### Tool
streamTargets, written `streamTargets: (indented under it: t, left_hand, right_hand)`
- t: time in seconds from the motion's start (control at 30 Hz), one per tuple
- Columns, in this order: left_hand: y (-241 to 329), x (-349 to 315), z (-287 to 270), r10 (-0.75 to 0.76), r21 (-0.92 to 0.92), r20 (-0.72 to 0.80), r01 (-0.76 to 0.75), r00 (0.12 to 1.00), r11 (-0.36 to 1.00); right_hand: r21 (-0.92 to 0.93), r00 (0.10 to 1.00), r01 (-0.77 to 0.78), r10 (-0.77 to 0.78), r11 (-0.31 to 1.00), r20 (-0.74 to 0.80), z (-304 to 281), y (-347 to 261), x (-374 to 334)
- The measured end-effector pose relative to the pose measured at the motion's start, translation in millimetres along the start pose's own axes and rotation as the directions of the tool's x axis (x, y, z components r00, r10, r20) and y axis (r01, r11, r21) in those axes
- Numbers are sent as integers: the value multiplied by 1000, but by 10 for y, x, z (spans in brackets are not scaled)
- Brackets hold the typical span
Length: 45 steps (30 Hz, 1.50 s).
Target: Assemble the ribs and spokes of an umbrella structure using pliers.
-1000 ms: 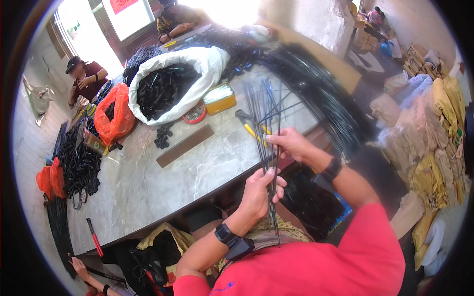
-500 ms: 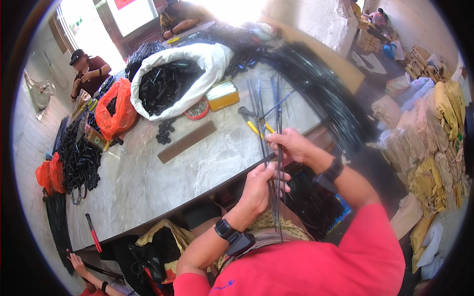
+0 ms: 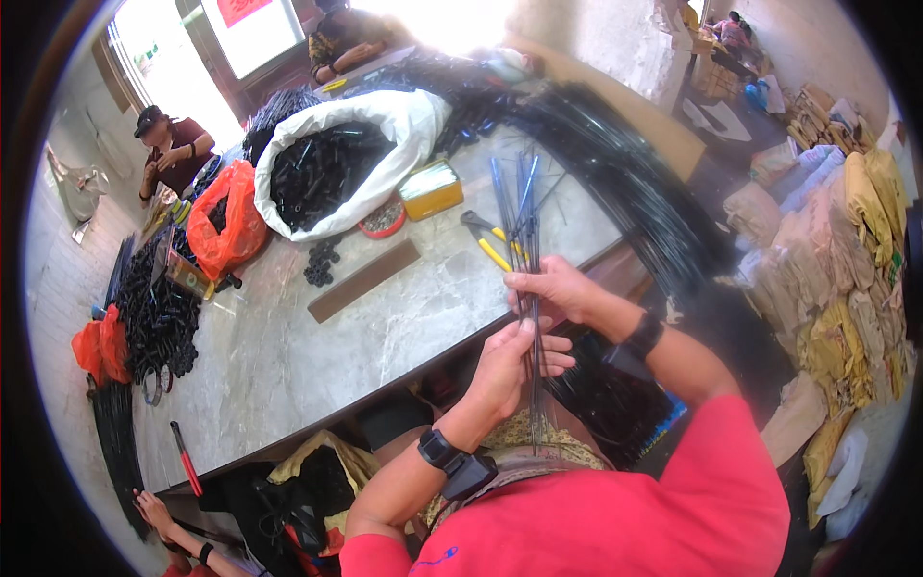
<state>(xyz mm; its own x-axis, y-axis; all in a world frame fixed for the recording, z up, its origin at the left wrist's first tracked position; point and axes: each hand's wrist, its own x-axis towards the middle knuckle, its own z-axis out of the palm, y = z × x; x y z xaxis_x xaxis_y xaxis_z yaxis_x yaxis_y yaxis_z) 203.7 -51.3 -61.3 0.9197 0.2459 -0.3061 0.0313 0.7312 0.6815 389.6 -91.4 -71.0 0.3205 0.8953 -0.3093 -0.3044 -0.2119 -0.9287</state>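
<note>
My left hand [image 3: 500, 367] pinches the lower part of a bundle of thin black rods [image 3: 532, 216] between thumb and fingers, with its fingertips showing beyond the rods. Just above it, my right hand [image 3: 556, 288] is closed on the same bundle. The rods stand roughly upright in the picture, over the table's near edge, and their lower ends reach down to my lap. Their upper tips spread apart slightly. Pliers with yellow handles [image 3: 494, 254] lie on the table beside the rods, partly hidden behind them.
The grey marble-patterned table [image 3: 260, 356] carries a white sack [image 3: 423, 113] of black tubes, an orange bag [image 3: 240, 240], a yellow box [image 3: 432, 199], a red dish [image 3: 383, 231] and a brown bar [image 3: 365, 281]. Long black rods [image 3: 625, 154] lie at right. Two people sit across the table.
The rods, earlier split into two groups with a gap, are now drawn together into one narrower bundle. My right hand has shifted slightly left and down; my left hand has barely moved.
</note>
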Motion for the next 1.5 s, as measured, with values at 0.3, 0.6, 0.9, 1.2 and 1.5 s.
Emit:
streamTargets:
  t: [0.3,0.6,0.9,1.2,1.5]
  left_hand:
    - [384,-291,44,37,-36,95,-33,995,999]
    - [709,-981,2,414,425,-27,-364,910,829]
    - [829,-1599,-346,435,262,-136,-391,890,882]
    - [874,-2185,-827,589,145,-159,-571,792,808]
    - [892,-2467,-930,612,145,-231,-595,756,790]
  right_hand:
    - [253,975,209,-221,945,19,306,-237,-46]
    - [164,846,468,-494,868,202,1028,-1035,-379]
    - [191,694,433,-461,881,554,1932,-941,-148]
    - [209,617,273,-337,939,711,2837,-815,-80]
    - [79,698,444,-400,892,593,3257,-718,-263]
